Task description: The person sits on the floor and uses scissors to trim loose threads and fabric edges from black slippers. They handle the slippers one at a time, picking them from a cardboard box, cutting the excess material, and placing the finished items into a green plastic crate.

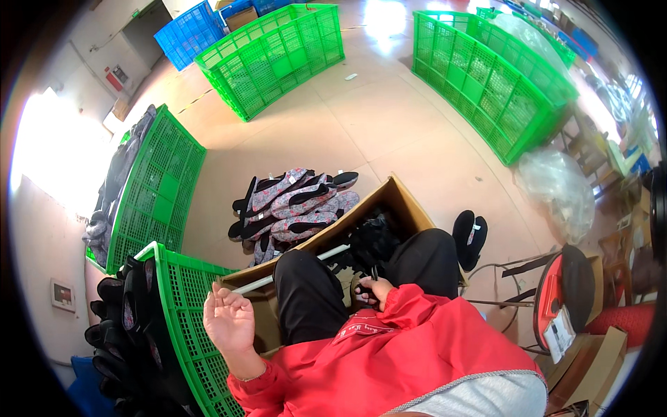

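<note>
Right hand [375, 290] fingers curl around a dark shoe [367, 272]; left hand [228, 321] open.

Green crates [479, 69], blue crate [187, 31], plastic bag [556, 187].

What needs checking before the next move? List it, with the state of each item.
1. Left hand free: ok, raised, open and empty.
2. Right hand has a firm grip: cannot tell, it holds something small and dark between the knees.
3. Cardboard box within reach: ok, it sits at the knees.
4. Green crate near the left hand: ok, close beside it.
5. Pile of patterned shoes stacked steadily: ok, resting on the floor.
</note>
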Available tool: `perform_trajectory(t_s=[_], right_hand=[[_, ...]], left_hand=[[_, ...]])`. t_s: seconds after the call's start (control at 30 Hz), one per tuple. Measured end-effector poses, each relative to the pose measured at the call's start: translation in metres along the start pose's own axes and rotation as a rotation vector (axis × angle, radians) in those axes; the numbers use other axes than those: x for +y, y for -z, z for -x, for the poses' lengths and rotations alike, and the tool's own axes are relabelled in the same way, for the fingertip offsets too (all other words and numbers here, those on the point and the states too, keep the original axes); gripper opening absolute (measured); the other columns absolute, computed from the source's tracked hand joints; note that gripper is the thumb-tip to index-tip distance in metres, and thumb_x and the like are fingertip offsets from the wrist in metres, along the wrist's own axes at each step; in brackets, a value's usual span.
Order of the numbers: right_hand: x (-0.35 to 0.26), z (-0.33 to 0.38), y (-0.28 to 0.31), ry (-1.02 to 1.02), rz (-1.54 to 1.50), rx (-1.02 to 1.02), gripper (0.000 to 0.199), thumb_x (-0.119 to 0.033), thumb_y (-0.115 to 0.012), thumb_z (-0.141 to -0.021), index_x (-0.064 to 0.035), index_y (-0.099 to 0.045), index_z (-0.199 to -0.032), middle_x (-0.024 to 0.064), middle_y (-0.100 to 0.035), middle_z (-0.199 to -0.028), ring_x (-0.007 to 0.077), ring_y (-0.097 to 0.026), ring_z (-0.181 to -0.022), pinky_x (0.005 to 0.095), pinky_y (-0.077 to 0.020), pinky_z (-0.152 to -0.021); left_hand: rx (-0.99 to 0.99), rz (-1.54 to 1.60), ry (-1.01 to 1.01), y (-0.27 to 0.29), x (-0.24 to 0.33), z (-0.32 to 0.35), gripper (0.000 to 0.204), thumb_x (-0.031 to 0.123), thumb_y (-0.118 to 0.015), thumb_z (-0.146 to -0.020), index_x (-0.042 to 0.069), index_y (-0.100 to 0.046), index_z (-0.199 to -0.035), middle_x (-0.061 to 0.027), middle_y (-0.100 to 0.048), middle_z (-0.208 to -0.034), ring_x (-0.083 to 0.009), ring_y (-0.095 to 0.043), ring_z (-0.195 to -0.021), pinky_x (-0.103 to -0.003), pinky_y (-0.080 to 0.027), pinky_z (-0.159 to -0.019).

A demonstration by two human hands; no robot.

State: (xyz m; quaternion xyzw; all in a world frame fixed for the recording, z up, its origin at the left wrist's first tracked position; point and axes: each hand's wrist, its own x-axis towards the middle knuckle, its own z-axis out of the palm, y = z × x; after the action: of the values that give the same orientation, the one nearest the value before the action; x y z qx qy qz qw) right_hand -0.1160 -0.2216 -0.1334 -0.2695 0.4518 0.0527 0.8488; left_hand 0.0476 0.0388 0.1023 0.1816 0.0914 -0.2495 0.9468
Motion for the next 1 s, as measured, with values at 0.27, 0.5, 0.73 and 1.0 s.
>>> perform_trajectory(t_s=[0.27, 0.5, 0.73, 1.0], right_hand=[[0.002, -0.003, 0.003, -0.012, 0.003, 0.003, 0.006, -0.013, -0.054, -0.092, -0.0151, -0.052, -0.087, 0.0068, -0.067, -0.082, 0.01, -0.052, -0.054, 0.0222, -0.0307, -0.038], [0.004, -0.008, 0.007, -0.007, 0.007, -0.023, 0.007, -0.013, -0.052, -0.093, -0.0155, -0.052, -0.086, 0.0062, -0.067, -0.083, 0.0094, -0.053, -0.054, 0.0222, -0.0311, -0.037], [0.003, -0.004, 0.003, -0.009, 0.015, -0.016, 0.01, -0.014, -0.05, -0.095, -0.0119, -0.059, -0.094, 0.0052, -0.065, -0.083, 0.0097, -0.051, -0.056, 0.0209, -0.0301, -0.039], [0.004, -0.005, 0.002, -0.012, -0.008, 0.006, 0.009, -0.013, -0.049, -0.095, -0.0125, -0.058, -0.092, 0.0057, -0.064, -0.083, 0.01, -0.051, -0.056, 0.0211, -0.0294, -0.038]], left_hand=[[0.204, -0.093, -0.09, -0.013, -0.009, -0.009, 0.027, 0.018, -0.061, -0.091, 0.005, -0.054, -0.113, -0.0086, -0.059, -0.102, -0.0218, -0.057, -0.089, -0.037, -0.049, -0.077], [0.191, -0.1, -0.027, -0.01, -0.017, -0.011, 0.025, 0.015, -0.061, -0.089, 0.005, -0.056, -0.111, -0.0077, -0.06, -0.102, -0.0219, -0.058, -0.091, -0.037, -0.05, -0.077], [0.223, -0.115, -0.015, 0.0, -0.018, -0.01, 0.024, 0.014, -0.062, -0.088, 0.005, -0.056, -0.11, -0.0069, -0.058, -0.102, -0.0205, -0.058, -0.09, -0.036, -0.05, -0.076], [0.253, -0.122, -0.012, 0.004, -0.018, -0.011, 0.022, 0.015, -0.06, -0.089, 0.005, -0.056, -0.109, -0.0067, -0.061, -0.1, -0.0218, -0.059, -0.088, -0.037, -0.05, -0.076]])
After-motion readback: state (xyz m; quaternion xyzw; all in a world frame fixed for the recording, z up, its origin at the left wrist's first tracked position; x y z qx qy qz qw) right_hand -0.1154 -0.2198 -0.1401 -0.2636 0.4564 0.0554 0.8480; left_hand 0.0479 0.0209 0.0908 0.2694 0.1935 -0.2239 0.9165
